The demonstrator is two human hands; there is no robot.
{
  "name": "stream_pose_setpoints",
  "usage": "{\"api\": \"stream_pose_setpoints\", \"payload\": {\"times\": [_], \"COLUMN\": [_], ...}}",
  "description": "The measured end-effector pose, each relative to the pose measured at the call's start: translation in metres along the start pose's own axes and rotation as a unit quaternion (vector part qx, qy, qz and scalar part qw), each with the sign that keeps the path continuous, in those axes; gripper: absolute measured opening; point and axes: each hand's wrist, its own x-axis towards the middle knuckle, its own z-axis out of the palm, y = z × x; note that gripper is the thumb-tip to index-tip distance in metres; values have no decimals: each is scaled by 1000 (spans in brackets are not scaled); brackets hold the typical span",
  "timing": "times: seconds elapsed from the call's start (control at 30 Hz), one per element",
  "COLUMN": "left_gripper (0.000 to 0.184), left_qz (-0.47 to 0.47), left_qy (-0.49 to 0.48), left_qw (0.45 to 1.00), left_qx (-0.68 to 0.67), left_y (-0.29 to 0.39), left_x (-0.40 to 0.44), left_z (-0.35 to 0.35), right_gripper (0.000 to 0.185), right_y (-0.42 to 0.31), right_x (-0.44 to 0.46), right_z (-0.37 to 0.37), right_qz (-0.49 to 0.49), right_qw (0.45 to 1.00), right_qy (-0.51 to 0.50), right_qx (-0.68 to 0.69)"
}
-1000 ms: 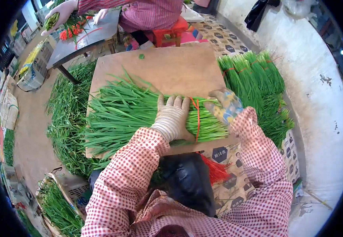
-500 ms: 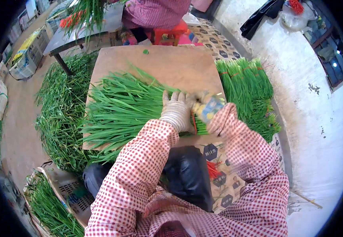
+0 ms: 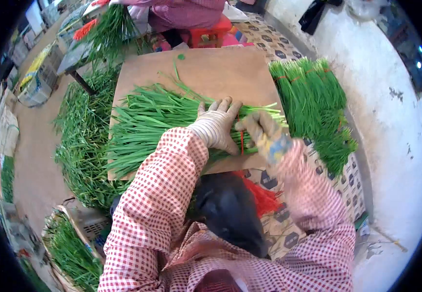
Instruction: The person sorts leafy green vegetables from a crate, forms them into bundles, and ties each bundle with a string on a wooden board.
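A bunch of long green garlic chives (image 3: 152, 121) lies across the board (image 3: 216, 68), leaves to the left and pale stem ends to the right. A red tie (image 3: 241, 138) crosses the bunch near the stems. Gloved, my left hand (image 3: 216, 124) presses flat on the bunch just left of the tie, fingers spread. At the tie's right side is my right hand (image 3: 265, 134), also gloved, fingers curled and thumb and forefinger pinched at the tie; its other fingers rest above the stems.
Tied chive bundles (image 3: 310, 92) stand right of the board. A heap of loose chives (image 3: 84, 146) covers the floor at left, above a basket (image 3: 70, 219) of chives. Red ties (image 3: 262, 194) lie beside my knee. Another person (image 3: 186, 14) sits on a red stool (image 3: 213, 33) beyond.
My right hand has gone from blurred motion over the stems to a pinch at the tie. My left hand's fingers are spread wider. More red ties show beside my knee, and the view has shifted slightly.
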Motion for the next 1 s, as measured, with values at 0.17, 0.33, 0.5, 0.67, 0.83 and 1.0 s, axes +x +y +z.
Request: {"api": "stream_pose_setpoints", "payload": {"times": [0.17,0.33,0.5,0.67,0.83,1.0], "left_gripper": [115,109,114,122,104,119], "left_qz": [-90,-119,-150,-138,-72,-84], "left_qy": [-66,63,-21,1,72,0], "left_qw": [978,987,984,985,972,972], "left_qx": [178,85,96,105,214,219], "left_y": [24,12,37,37,21,17], "left_x": [6,10,4,2,-9,-22], "left_z": [22,41,17,8,12,15], "right_gripper": [14,11,10,4,4,15], "right_y": [14,-1,149,93,47,50], "right_x": [14,-30,-90,-73,-54,-47], "right_z": [27,51,88,57,40,13], "right_qz": [87,70,-111,88,-188,-283], "right_qw": [931,894,879,961,952,954], "right_qy": [81,99,-106,-76,-117,-92], "right_qx": [345,431,451,252,211,25]}}
